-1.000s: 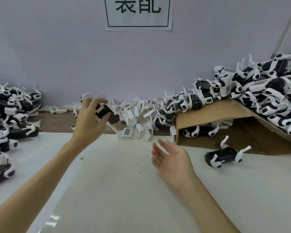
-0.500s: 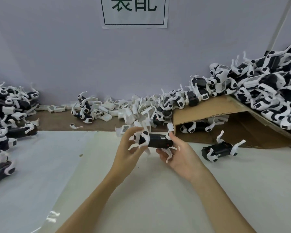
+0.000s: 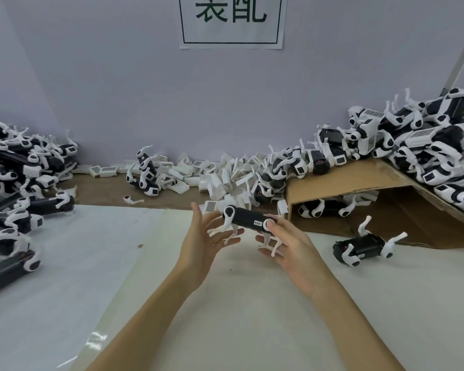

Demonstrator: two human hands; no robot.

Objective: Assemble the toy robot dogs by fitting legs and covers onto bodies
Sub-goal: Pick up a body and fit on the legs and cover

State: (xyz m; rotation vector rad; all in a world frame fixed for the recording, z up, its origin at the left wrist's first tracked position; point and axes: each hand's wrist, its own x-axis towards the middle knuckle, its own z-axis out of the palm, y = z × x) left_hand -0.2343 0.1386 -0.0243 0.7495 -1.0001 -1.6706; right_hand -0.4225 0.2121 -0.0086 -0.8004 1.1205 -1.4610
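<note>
Toy robot dog body (image 3: 246, 219) held mid-frame above the table (image 3: 252, 317).
Matte black oblong, glossy white legs; left hand (image 3: 202, 243) with loosely spread fingers cradles one end, right hand (image 3: 289, 249) pinches the other.

On the bench (image 3: 252, 303), the cardboard sheet (image 3: 340, 183) is the landmark: loose covers (image 3: 220, 178) lie left of it, finished dogs (image 3: 426, 145) on it, one dog (image 3: 362, 246) before it, another pile (image 3: 16, 178) far left.

The wall sign (image 3: 232, 21) is cut off by the top edge.
</note>
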